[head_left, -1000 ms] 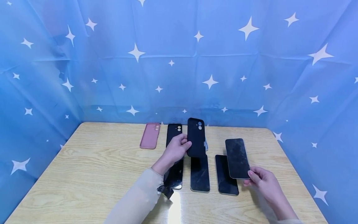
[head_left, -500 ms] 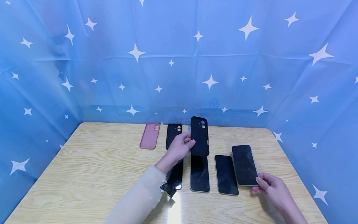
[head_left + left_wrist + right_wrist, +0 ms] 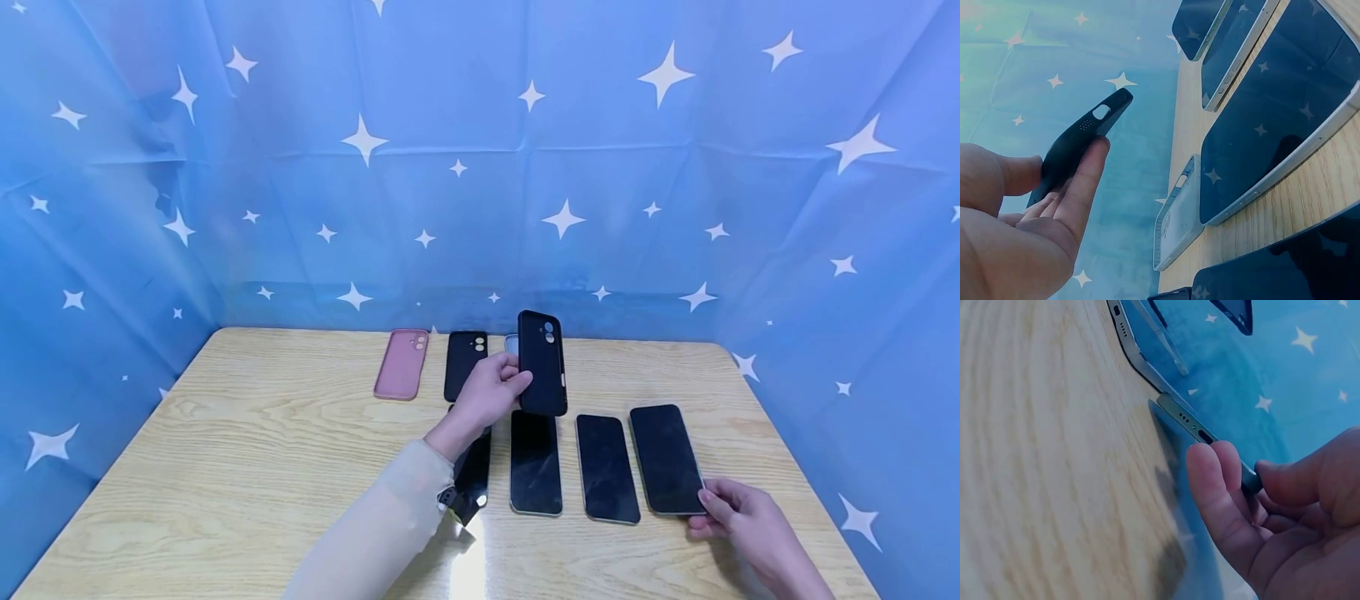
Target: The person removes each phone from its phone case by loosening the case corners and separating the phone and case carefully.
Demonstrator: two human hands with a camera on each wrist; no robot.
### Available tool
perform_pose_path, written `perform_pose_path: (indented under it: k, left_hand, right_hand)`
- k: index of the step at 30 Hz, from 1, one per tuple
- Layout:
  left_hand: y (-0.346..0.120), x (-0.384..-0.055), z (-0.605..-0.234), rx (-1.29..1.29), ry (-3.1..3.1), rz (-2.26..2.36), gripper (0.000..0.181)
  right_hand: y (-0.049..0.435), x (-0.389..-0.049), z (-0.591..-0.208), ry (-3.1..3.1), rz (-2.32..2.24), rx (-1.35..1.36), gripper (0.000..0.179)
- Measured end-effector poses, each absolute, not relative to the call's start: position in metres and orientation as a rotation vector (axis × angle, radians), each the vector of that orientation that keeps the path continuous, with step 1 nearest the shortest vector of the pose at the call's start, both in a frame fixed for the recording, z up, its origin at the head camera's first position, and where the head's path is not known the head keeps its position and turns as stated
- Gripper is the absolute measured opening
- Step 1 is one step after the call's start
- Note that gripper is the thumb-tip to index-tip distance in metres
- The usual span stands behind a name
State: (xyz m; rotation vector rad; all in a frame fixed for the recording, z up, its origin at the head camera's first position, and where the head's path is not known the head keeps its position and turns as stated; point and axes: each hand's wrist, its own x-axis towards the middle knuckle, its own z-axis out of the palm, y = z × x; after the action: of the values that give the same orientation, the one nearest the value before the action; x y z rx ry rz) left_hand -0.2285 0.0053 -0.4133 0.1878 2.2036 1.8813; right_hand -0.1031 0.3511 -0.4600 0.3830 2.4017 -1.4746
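Note:
My left hand point(image 3: 491, 392) pinches a black phone case point(image 3: 542, 364) by its lower left edge and holds it raised over the back of the table, hollow side facing me. In the left wrist view the thumb and fingers grip the case point(image 3: 1079, 140) from both sides. At the right, my right hand point(image 3: 750, 525) pinches the lower right corner of a dark-screened phone point(image 3: 666, 460), screen up, close over the table. The right wrist view shows the phone's bottom edge point(image 3: 1194, 425) with its port, between thumb and fingers. A second phone point(image 3: 607, 468) lies just left of it.
Two more phones, one in the middle point(image 3: 536, 467) and one partly behind my left arm point(image 3: 474, 471), lie on the wooden table point(image 3: 225, 467). Along the back are a pink case point(image 3: 402, 364), another black case point(image 3: 463, 367) and a light blue case point(image 3: 512, 343), mostly hidden. A starry blue curtain point(image 3: 480, 208) stands behind.
My right hand has carried its phone right and toward me, off the phone it overlapped, and lower. My left hand has drifted slightly right with the black case.

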Motion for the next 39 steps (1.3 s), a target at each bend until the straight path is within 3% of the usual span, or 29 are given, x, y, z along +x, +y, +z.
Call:
perform_pose_path:
  k: [20,29,39]
  left_hand:
    - [0.019,-0.241,-0.415,0.200,2.257,1.838,0.028]
    - [0.034,-0.250,-0.415,0.177,2.303,1.786,0.024]
    - [0.052,-0.259,-0.412,0.193,2.342,1.755,0.020]
  right_hand:
    - [0.360,-0.101,-0.460,2.337,-1.385,0.387,0.046]
    - [0.358,-0.102,-0.457,2.389,-1.344,0.405,0.018]
    - [0.358,-0.101,-0.453,2.579,-1.070,0.361,0.021]
